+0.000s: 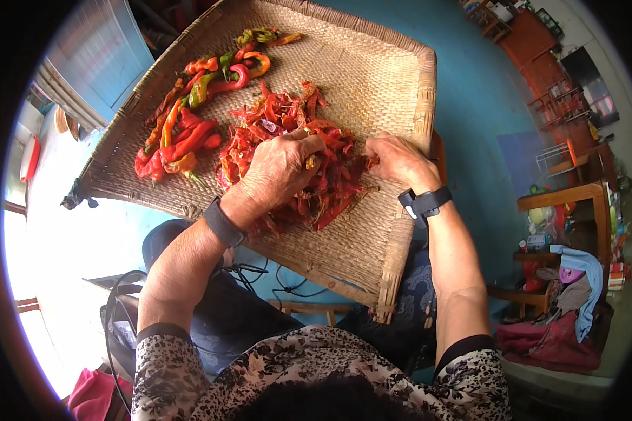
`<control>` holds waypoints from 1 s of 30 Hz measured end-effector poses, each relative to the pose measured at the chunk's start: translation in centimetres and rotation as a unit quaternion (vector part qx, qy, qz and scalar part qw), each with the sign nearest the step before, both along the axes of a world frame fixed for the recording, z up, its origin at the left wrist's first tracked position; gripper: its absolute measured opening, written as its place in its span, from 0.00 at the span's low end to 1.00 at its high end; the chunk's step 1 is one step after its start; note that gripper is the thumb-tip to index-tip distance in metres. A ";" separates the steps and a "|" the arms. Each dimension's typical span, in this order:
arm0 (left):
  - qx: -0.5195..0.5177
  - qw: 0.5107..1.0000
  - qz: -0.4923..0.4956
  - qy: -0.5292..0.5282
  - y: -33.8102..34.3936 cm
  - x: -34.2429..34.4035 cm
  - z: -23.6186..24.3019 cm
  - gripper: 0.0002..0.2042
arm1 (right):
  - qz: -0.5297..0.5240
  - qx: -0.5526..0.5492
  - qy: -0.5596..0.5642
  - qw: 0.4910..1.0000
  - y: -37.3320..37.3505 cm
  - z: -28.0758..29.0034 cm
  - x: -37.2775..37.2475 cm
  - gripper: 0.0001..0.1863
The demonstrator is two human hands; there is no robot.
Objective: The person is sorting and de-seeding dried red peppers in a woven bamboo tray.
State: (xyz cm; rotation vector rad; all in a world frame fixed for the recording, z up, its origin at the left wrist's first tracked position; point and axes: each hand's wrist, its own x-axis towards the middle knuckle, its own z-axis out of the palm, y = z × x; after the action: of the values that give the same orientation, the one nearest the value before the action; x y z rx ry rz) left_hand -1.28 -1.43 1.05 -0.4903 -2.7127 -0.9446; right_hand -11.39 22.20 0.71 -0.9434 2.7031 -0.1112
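My left hand [277,167] curls round a yellowish chili stub [311,163]; whether my right hand [402,158], at three o'clock, pinches anything, I can't tell. The red chili heap [333,200] fills the middle of my woven tray [379,77] — bumping knees [167,240] might spill it.

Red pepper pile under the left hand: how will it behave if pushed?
The pile probably shifts as loose clumps, looking tangled rather than packed. It seems light for its bulk, appearing thin-skinned and shrivelled. Rolling looks unlikely, given the crumpled shapes and the coarse weave of the tray.
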 end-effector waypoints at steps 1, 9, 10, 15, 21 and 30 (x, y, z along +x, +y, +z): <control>0.001 1.000 -0.005 0.006 0.1 -0.1 0.0 0.05 | 0.000 -0.001 0.002 1.000 0.3 0.0 -0.6 0.17; -0.012 1.000 -0.014 0.023 0.4 -0.9 -0.4 0.05 | 0.110 -0.134 0.142 0.975 3.0 -3.9 -1.5 0.20; -0.018 0.999 -0.019 0.037 0.5 -1.0 -1.0 0.06 | 0.080 -0.088 0.108 0.987 2.8 -3.9 -1.1 0.21; -0.053 0.998 -0.014 0.021 1.0 -0.6 -1.8 0.12 | 0.104 -0.140 0.184 0.967 3.3 -5.1 -0.3 0.16; -0.061 0.998 -0.027 0.007 1.0 -0.5 -0.9 0.12 | 0.042 -0.018 0.080 0.996 1.3 -0.7 0.8 0.13; -0.088 0.995 -0.023 0.040 0.7 -0.1 -1.0 0.15 | -0.088 -0.352 0.265 0.893 3.7 3.1 1.6 0.04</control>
State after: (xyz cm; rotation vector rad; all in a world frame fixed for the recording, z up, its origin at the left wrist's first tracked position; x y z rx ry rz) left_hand -1.39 -0.73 0.05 -0.6134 -2.7341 -0.6844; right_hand -9.82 25.94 3.77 -1.0028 3.3191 -1.0834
